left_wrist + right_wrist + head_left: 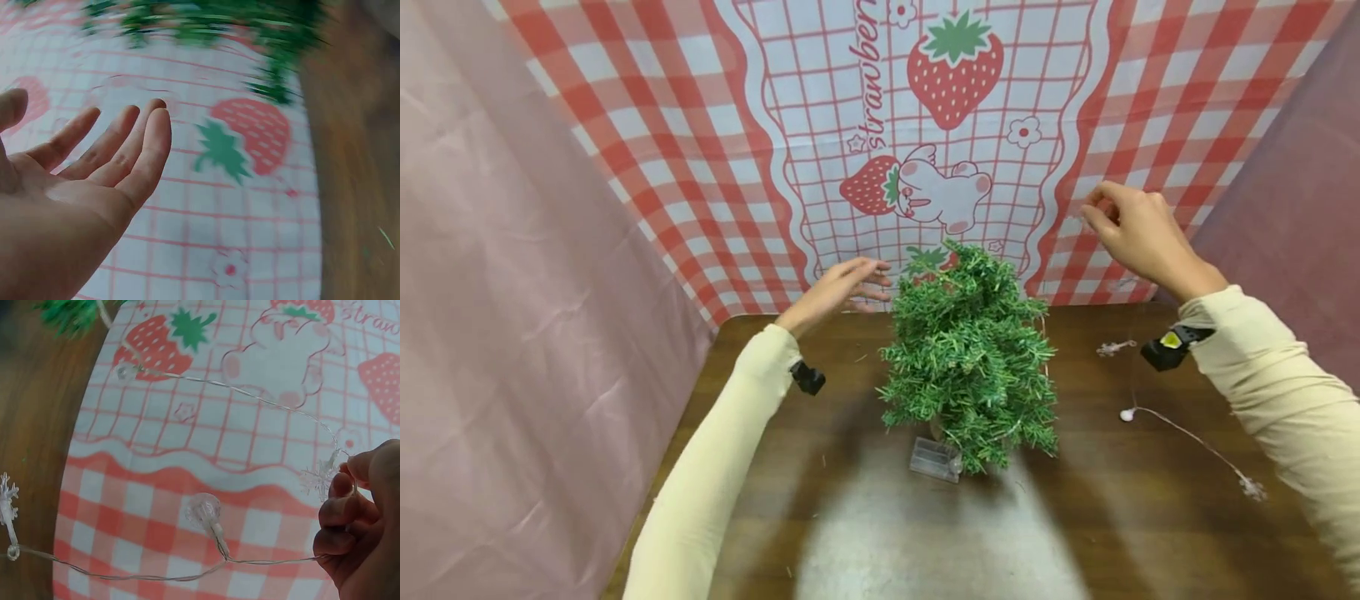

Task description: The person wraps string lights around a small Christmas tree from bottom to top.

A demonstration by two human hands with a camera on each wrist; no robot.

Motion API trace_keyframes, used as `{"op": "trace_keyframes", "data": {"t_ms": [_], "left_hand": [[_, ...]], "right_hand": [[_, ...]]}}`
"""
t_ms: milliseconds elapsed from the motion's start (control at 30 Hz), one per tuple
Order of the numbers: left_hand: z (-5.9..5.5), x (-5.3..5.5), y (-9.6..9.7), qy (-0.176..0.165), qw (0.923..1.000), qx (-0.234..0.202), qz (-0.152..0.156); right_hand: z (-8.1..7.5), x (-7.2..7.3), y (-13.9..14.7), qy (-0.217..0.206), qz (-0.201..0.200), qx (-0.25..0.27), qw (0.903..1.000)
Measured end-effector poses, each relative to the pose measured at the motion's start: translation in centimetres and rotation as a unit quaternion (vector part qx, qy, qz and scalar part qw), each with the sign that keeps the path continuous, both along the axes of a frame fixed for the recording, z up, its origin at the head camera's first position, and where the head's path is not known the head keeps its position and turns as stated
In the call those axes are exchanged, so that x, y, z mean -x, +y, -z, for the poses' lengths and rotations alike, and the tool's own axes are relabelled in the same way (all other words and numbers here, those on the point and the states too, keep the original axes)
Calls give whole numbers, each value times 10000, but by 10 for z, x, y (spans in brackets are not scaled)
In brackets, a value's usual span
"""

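A small artificial Christmas tree point(970, 358) stands on the table. My left hand point(850, 287) is at its left side, fingers spread and relaxed; in the left wrist view the left hand point(94, 169) has its palm bare. Raised to the right of the tree, my right hand point(1138, 229) pinches a string of fairy lights. The right wrist view shows the light string point(250, 394) running from the right hand point(359, 519) towards the tree. A clear snowflake light point(322, 478) hangs right at the fingertips, and a round clear light point(204, 510) dangles below.
More of the string lies on the table point(865, 533), with a white bulb point(1127, 414) and a snowflake light point(1252, 489) at the right. A clear plastic box point(935, 460) sits at the tree's base. A strawberry-print cloth point(820, 108) hangs behind, with pink curtains point(512, 333) at the sides.
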State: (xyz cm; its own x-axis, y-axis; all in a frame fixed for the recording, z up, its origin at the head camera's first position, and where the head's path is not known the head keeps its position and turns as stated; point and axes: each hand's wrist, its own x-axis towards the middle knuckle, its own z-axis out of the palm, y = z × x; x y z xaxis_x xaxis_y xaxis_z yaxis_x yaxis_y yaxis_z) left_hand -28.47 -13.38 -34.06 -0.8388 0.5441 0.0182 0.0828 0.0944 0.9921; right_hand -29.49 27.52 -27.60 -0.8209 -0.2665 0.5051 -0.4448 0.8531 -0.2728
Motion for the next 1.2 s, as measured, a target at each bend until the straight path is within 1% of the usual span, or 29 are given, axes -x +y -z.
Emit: {"op": "trace_keyframes", "data": {"t_ms": [100,133,200,267,367,467,533,600,667,733,800,833,867,933,1033,1200], "left_hand": [[-23,15,3,-329,9972,-657,131],[-30,19,5,-387,9957,-814,196],[-44,26,10,-408,9941,-957,309],[-58,31,15,-360,9933,-1033,384],[-82,35,22,-215,9939,-1008,395],[-105,36,34,-158,9949,-913,407],[-117,35,46,-177,9966,-662,460],[-125,34,61,-199,9980,-265,545],[-130,30,76,-193,9973,184,681],[-133,26,89,-144,9943,662,822],[-135,22,101,-112,9906,900,1022],[-135,20,105,-144,9896,923,1092],[-134,20,109,-176,9890,920,1141],[-132,21,115,-287,9896,764,1183],[-127,25,118,-458,9919,467,1087],[-120,36,117,-641,9933,27,963]], "right_hand": [[-6,0,-10,36,-201,116,9997],[-9,1,-14,11,-260,169,9995],[-14,2,-22,-42,-342,230,9991],[-18,4,-31,-131,-445,264,9986],[-24,7,-46,-268,-574,270,9976],[-29,10,-58,-373,-711,295,9963],[-31,10,-64,-419,-779,321,9956],[-32,11,-69,-452,-879,381,9944],[-33,10,-73,-520,-959,402,9932],[-33,10,-77,-602,-1071,442,9914],[-34,9,-82,-668,-1166,458,9899],[-34,8,-84,-678,-1211,455,9893],[-35,7,-85,-679,-1246,463,9888],[-35,6,-87,-664,-1272,486,9885],[-35,4,-88,-616,-1257,452,9891],[-37,3,-89,-475,-1191,372,9910]]}}
